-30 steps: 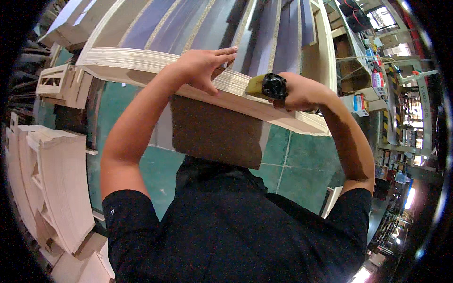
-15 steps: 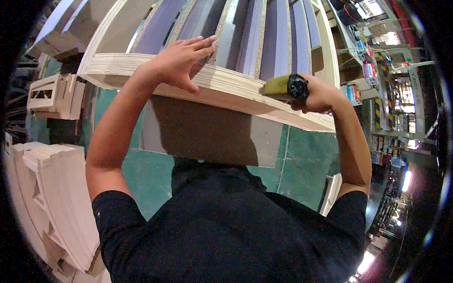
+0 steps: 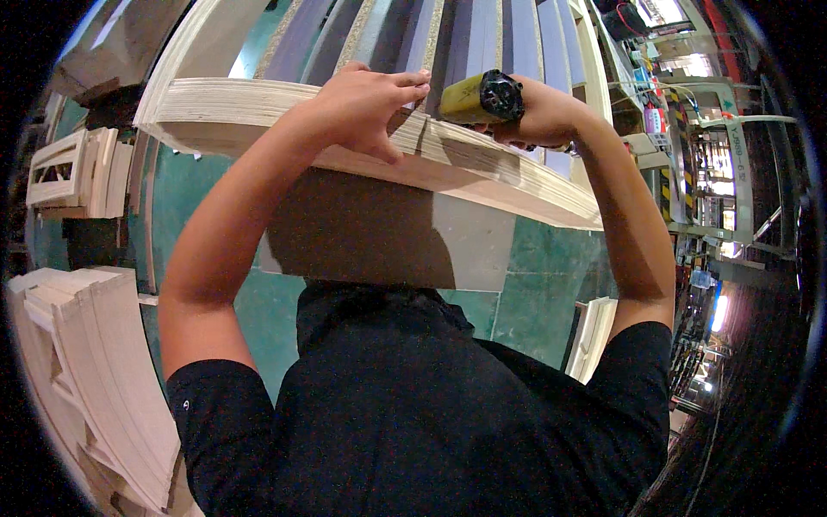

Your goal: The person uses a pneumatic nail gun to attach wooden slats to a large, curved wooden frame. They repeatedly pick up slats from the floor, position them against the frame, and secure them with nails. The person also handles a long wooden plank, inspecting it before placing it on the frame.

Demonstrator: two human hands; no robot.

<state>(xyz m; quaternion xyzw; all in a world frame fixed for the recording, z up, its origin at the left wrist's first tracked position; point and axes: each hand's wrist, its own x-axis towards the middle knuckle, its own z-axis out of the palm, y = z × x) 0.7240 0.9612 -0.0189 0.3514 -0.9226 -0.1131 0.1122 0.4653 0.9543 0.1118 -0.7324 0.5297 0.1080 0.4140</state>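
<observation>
My left hand point(image 3: 366, 112) lies over the front rail of a pale plywood frame point(image 3: 233, 102). Its fingers stretch to the right across the top edge, and the thumb reaches down the front face. My right hand point(image 3: 543, 112) is closed around the handle of a nail gun point(image 3: 465, 101), yellow-green with a black end cap. The gun is over the same rail, just right of my left fingertips; its nose is hidden. Behind the rail, grey-lilac panels point(image 3: 469, 52) alternate with chipboard-edged slats inside the frame.
A grey-brown board point(image 3: 370, 228) is below the rail, above the green floor point(image 3: 547, 267). Stacked wooden frames point(image 3: 103, 362) stand at the left, with a smaller stack point(image 3: 82, 177) farther off. Benches and boxes line the right side.
The nail gun in my right hand has moved left and away from me, closer to my left hand. My left hand has shifted a little right along the rail.
</observation>
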